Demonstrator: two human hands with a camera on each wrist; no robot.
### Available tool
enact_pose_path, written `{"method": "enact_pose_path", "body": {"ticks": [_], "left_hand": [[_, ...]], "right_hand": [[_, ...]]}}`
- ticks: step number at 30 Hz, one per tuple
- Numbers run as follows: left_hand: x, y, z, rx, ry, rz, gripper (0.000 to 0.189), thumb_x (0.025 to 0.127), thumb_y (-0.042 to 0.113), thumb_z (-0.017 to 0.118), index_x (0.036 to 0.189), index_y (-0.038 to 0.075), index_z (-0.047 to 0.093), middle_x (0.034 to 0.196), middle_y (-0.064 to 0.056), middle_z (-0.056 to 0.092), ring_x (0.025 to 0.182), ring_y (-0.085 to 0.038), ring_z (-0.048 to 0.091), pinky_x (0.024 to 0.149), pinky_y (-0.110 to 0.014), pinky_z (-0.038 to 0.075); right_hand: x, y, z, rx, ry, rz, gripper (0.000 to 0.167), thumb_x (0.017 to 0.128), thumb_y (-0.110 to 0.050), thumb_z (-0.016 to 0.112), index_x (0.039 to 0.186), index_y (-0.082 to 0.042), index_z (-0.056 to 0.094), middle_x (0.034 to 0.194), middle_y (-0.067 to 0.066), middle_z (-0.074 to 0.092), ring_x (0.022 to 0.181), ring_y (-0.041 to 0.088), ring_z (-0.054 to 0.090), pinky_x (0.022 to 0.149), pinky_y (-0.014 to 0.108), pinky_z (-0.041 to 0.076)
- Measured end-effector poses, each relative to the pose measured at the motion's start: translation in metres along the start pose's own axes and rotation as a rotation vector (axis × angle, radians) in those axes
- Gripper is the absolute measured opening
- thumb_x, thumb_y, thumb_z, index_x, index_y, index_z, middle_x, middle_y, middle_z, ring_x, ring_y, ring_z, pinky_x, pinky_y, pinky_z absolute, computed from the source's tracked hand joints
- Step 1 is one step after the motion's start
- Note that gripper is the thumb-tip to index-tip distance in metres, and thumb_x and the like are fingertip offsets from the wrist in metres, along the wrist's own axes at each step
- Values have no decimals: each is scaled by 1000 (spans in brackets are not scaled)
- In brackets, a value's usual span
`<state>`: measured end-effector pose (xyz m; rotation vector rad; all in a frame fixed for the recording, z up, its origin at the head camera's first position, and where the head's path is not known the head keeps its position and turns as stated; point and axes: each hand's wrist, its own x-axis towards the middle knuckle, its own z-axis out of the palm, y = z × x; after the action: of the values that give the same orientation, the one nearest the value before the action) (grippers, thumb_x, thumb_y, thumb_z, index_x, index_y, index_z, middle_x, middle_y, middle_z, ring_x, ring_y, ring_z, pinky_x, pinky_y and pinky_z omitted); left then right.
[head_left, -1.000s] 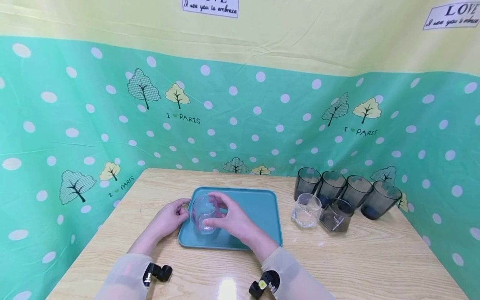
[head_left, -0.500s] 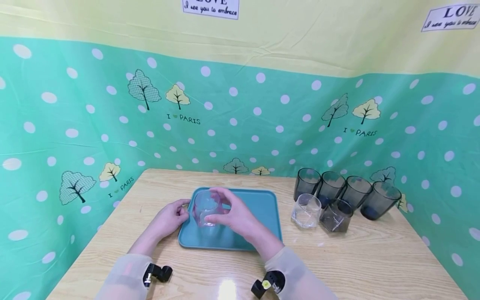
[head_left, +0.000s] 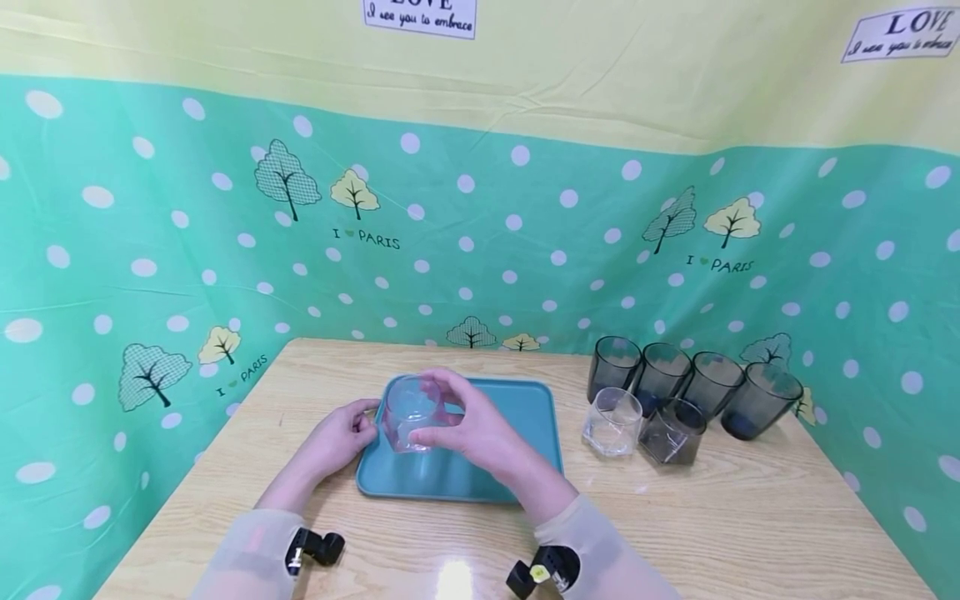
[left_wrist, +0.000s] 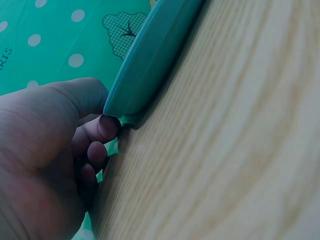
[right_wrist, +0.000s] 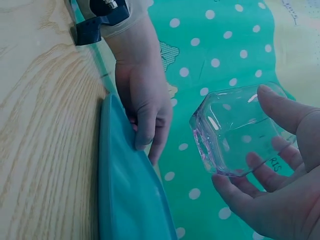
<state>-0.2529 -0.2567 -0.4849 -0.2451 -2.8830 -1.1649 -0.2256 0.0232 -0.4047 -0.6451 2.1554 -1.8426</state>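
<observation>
My right hand (head_left: 486, 432) grips a clear, pink-tinted glass (head_left: 408, 408) with a faceted base, thumb on one side and fingers on the other. In the right wrist view the glass (right_wrist: 232, 132) hangs above the blue rectangular tray (right_wrist: 132, 185), apart from it. At the tray's (head_left: 517, 421) left edge, my left hand (head_left: 336, 437) pinches the rim between thumb and fingers. The left wrist view shows that rim (left_wrist: 140, 70) and the curled fingers of the left hand (left_wrist: 50, 135) close up.
Several tall dark glasses (head_left: 663, 367) stand in a row at the right rear of the wooden table (head_left: 675, 533). Before them are a short clear glass (head_left: 613, 422) and a short dark glass (head_left: 672, 432). A green patterned cloth (head_left: 480, 217) hangs behind the table.
My right hand has lifted the glass slightly upward and tilted its mouth more toward the head camera. My left hand stays at the tray's edge, and the tray has not moved.
</observation>
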Motion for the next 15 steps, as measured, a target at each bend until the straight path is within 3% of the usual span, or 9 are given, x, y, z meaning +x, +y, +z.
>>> {"method": "enact_pose_path", "body": {"ticks": [15], "left_hand": [[2,-3,1,0,6,1,52,100,6,67,150,-5,61,81,2,59,75,-15,57,80,-37,48]], "right_hand": [[-14,-22,-12,5,-12,-17,75,91,-16,93,156,-33,58,151,-6,61,141,31,56,116,49,48]]}}
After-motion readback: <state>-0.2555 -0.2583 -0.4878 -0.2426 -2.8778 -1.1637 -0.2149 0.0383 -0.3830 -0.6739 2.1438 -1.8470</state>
